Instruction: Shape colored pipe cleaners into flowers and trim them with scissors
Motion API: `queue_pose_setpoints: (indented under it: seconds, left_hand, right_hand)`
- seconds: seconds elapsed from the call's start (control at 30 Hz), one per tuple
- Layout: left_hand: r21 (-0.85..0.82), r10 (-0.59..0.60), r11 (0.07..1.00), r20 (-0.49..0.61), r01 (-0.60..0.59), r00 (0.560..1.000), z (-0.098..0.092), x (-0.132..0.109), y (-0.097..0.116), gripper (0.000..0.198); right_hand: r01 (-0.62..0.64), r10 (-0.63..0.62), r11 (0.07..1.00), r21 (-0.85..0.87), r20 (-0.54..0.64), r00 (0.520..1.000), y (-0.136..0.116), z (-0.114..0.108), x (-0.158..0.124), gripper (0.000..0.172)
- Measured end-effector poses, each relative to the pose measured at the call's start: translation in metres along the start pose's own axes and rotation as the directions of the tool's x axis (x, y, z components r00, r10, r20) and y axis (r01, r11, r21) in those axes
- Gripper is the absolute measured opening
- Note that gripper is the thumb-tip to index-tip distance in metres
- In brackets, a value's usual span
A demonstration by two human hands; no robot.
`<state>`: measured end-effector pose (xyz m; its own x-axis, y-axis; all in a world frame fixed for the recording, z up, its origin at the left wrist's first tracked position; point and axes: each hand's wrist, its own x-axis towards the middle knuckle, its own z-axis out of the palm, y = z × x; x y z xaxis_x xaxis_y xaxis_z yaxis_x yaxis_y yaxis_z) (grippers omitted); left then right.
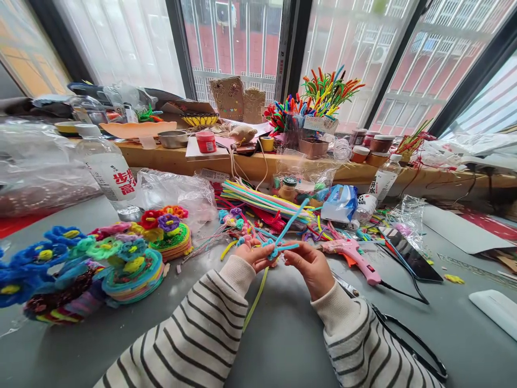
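Note:
My left hand (255, 254) and my right hand (310, 265) meet over the grey table (283, 334), both pinched on a light blue pipe cleaner (283, 235) that is bent into loops between them. One end of it sticks up and to the right. A yellow-green pipe cleaner (255, 299) lies on the table under my left wrist. Both sleeves are white with dark stripes.
Finished pipe-cleaner flowers and coiled discs (121, 258) lie at the left. A bundle of coloured pipe cleaners (262, 199) sits behind my hands. A pink glue gun (351, 256), a dark phone (407, 253) and a water bottle (109, 170) stand around. A cluttered wooden shelf (250, 161) runs along the window.

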<state>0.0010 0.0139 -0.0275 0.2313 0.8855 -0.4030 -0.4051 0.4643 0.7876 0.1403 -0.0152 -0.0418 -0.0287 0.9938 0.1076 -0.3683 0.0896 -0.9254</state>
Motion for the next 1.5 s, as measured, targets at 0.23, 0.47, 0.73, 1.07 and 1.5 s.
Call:
queue_pose_setpoints:
  seconds: [0.23,0.47,0.73,1.07,1.5]
  left_hand:
    - [-0.006,-0.101,0.995,0.103,0.102,0.99,-0.004,0.004,-0.005,0.038]
    - [-0.041,-0.14,0.988,0.132,0.146,0.981,-0.006,0.005,-0.001,0.037]
    - [0.1,-0.032,0.994,0.003,0.031,0.999,-0.005,0.002,-0.005,0.054]
    - [0.139,0.055,0.989,-0.031,-0.05,0.998,0.0,-0.003,0.0,0.05]
    - [0.189,0.128,0.975,-0.028,-0.121,0.991,-0.001,-0.003,-0.002,0.051]
  right_hand:
    - [-0.065,0.079,0.978,0.196,-0.066,0.995,0.002,0.005,0.0,0.009]
    - [-0.072,0.089,0.967,0.243,-0.059,0.994,-0.003,0.005,-0.001,0.013]
    - [0.094,-0.097,0.992,-0.087,-0.031,0.995,0.001,0.003,0.001,0.011]
    - [0.517,-0.484,0.451,-0.728,0.288,0.827,-0.002,-0.005,0.0,0.025]
    - [0.545,-0.567,0.201,-0.814,0.357,0.742,0.002,-0.003,-0.003,0.029]
